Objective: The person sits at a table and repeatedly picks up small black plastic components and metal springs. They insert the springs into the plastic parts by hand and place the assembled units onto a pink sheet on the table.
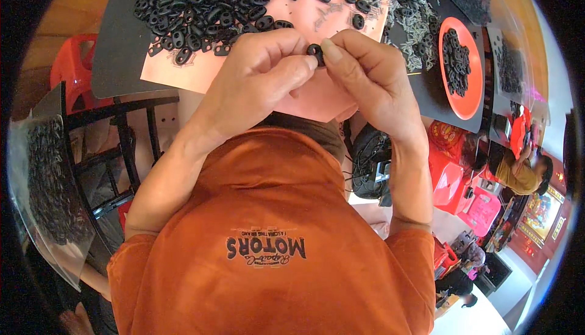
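Observation:
A small black plastic piece, with a rounded end showing, is pinched between my two hands over the near part of a pale pink sheet. My left hand grips it from the left, thumb and curled fingers closed. From the right, my right hand presses thumb and forefinger against it. My fingers cover most of the piece. Just beyond my left hand spreads a large heap of black two-hole cord locks, with several loose ones on the sheet.
Small silvery springs lie scattered beyond my right hand. An orange-red oval tray with black parts stands at the right on the dark tabletop. Red stools and a black metal frame are at left; other people sit far right.

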{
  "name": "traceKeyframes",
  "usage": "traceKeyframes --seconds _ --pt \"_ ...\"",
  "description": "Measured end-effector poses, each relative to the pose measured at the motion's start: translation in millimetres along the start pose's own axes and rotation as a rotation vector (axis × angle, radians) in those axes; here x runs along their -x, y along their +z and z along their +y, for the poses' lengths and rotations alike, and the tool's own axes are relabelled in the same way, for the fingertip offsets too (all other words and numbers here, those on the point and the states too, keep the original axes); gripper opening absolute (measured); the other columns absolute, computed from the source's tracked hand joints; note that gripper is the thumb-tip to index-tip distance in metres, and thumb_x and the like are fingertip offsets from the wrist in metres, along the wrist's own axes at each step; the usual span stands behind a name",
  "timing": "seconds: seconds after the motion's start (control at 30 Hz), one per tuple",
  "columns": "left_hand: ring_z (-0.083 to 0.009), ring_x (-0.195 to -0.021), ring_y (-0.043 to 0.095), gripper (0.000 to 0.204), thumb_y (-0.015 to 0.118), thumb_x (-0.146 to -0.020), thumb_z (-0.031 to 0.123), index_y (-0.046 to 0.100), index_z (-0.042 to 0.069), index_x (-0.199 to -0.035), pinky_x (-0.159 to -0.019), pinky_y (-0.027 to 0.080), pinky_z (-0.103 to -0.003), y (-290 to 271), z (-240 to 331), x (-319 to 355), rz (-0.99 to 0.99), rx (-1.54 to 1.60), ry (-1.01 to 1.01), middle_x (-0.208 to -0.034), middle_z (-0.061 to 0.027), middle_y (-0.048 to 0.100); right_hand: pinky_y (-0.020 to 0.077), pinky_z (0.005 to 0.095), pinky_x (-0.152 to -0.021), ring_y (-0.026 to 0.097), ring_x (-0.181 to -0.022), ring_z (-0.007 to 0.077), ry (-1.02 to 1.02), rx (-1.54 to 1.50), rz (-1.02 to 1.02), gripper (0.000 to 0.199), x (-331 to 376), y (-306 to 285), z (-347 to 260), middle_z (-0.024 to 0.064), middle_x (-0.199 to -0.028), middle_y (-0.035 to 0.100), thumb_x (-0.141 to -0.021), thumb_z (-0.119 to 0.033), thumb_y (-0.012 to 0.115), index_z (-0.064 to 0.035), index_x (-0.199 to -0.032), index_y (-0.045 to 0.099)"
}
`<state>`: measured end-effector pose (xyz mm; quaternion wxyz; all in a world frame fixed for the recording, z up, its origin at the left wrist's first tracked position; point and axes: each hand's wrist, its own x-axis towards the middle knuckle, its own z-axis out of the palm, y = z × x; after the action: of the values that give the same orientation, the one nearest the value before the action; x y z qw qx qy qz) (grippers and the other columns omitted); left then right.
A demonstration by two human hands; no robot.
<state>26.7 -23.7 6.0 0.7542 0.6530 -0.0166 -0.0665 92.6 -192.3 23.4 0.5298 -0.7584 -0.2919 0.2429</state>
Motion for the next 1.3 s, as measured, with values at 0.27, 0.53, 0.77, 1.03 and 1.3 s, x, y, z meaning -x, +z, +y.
traceKeyframes --seconds 0.27,0.53,0.77,1.03,1.3 --pt "-0.0024 -0.058 0.045 0.015 0.051 -0.084 0.013 0.058 0.002 -0.089 -0.051 0.037 -0.019 -1.7 -7.7 1.1 0.013 -0.009 -0.007 -0.065 0.0053 0.048 0.0362 0.0250 -0.049 0.040 -0.058 0.0075 -0.020 0.006 -0.073 0.026 0.6 -4.0 -2.5 -0.0008 -0.062 0.044 -0.092 -0.021 0.050 0.0012 -0.080 0.053" --pt "-0.0023 -0.058 0.040 0.015 0.051 -0.084 0.011 0.051 0.002 -0.073 -0.050 0.033 -0.021 2.8 -7.4 -0.6 0.053 0.093 -0.001 -0.062 0.0049 0.043 0.0389 0.0279 -0.049 0.045 -0.056 0.0095 -0.069 0.221 0.024 0.020 -3.2 2.0 -9.6 0.0070 -0.063 0.049 -0.089 -0.018 0.054 0.0011 -0.084 0.056" --pt "-0.0024 -0.057 0.036 0.013 0.052 -0.084 0.011 0.053 0.000 -0.076 -0.048 0.031 -0.021 -2.8 -14.6 -0.1 0.014 0.010 0.057 -0.062 0.0056 0.041 0.0398 0.0274 -0.051 0.046 -0.057 0.0098 0.053 0.107 -0.082 0.019 -8.1 -4.3 -13.1 0.0053 -0.064 0.051 -0.088 -0.017 0.055 0.0011 -0.082 0.057" --pt "-0.0025 -0.060 0.044 0.015 0.051 -0.088 0.016 0.055 0.004 -0.079 -0.053 0.038 -0.019 -8.7 -11.5 2.6 -0.083 -0.033 0.010 -0.067 0.0047 0.049 0.0420 0.0334 -0.054 0.055 -0.058 0.0224 0.027 0.375 -0.016 0.021 -38.8 -10.0 -7.3 0.0166 -0.069 0.055 -0.086 -0.019 0.054 0.0015 -0.084 0.056" --pt "-0.0018 -0.059 0.041 0.016 0.051 -0.087 0.017 0.054 0.004 -0.078 -0.051 0.035 -0.019 -10.0 -12.4 2.8 -0.103 -0.044 0.018 -0.065 0.0062 0.046 0.0442 0.0386 -0.062 0.054 -0.072 0.0318 -0.249 0.833 0.038 0.014 -50.1 -31.6 6.1 0.0158 -0.079 0.055 -0.083 -0.012 0.054 -0.0005 -0.091 0.056"
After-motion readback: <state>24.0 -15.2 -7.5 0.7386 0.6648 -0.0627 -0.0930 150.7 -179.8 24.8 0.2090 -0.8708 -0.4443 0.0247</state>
